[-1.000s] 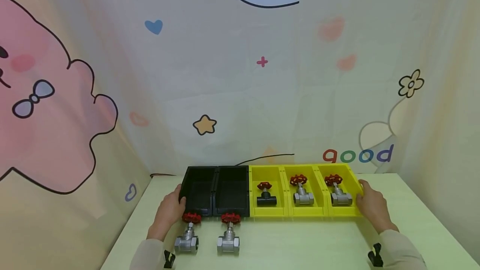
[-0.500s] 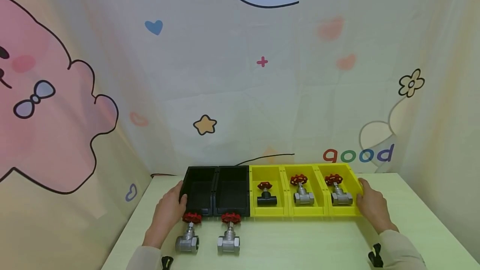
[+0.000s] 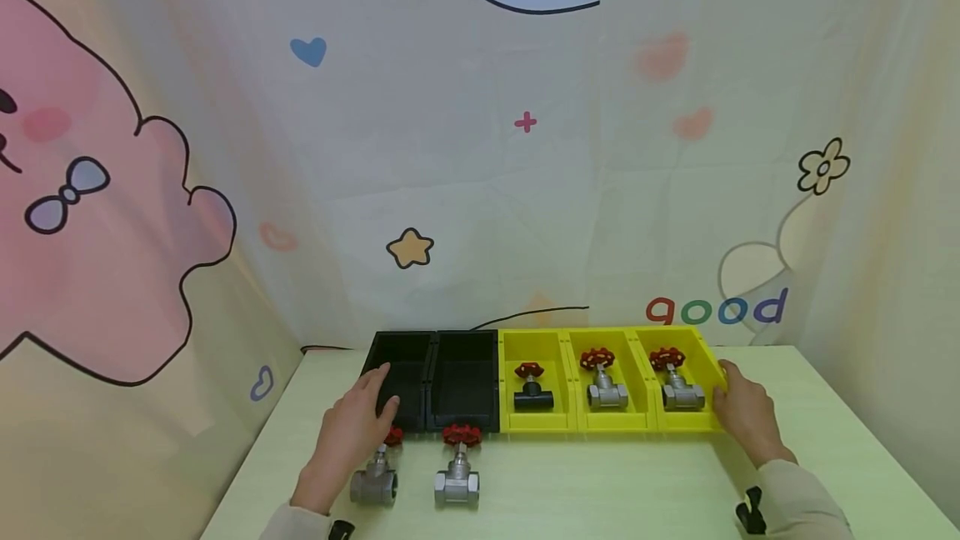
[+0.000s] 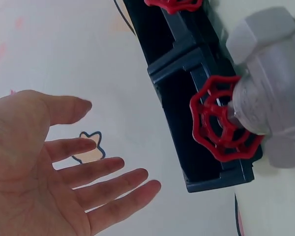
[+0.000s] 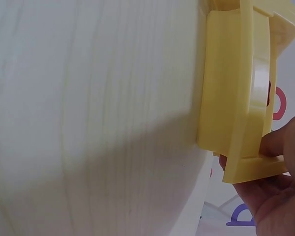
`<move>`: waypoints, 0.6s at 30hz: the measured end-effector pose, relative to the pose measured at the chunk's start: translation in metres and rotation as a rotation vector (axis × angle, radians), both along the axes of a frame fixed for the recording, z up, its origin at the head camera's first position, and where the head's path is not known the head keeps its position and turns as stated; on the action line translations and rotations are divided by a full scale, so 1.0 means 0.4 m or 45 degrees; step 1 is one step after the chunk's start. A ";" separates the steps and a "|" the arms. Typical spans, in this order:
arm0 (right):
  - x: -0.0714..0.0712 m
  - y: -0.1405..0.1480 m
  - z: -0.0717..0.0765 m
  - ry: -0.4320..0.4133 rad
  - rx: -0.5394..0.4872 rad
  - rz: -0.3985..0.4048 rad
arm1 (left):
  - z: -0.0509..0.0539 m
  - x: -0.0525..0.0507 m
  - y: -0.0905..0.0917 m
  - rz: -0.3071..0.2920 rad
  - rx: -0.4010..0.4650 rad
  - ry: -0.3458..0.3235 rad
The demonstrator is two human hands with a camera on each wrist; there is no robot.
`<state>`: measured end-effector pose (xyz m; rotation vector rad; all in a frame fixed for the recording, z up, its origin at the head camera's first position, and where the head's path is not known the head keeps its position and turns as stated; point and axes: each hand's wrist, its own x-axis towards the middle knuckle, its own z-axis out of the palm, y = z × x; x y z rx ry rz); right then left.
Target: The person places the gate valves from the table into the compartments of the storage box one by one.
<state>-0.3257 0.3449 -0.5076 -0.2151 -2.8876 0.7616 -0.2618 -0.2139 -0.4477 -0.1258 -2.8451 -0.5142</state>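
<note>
Steadying seems the step: right hand [image 3: 748,415] pinches yellow bin [image 3: 696,367] near bench's [image 3: 585,482] back edge; spread, empty left hand [image 3: 351,430] should clear the valve [image 3: 373,486].

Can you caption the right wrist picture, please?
A right hand grips the edge of a yellow bin on a pale table.

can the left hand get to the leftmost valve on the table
Probably yes: the left hand is open and holding nothing, the leftmost valve sits close by, with nothing visibly blocking.
</note>
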 end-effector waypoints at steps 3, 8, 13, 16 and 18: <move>-0.001 -0.001 0.001 -0.002 0.001 -0.001 | -0.002 0.009 0.010 -0.020 -0.028 -0.004; -0.003 -0.001 0.004 -0.032 0.000 0.001 | -0.012 0.024 0.027 -0.083 -0.061 0.037; -0.005 0.000 0.004 -0.039 0.007 0.013 | -0.020 0.037 0.049 -0.142 -0.101 0.113; -0.004 0.000 0.004 -0.039 0.017 0.014 | -0.021 0.047 0.064 -0.170 -0.099 0.125; -0.004 0.001 0.005 -0.039 0.020 0.015 | -0.020 0.054 0.075 -0.191 -0.074 0.118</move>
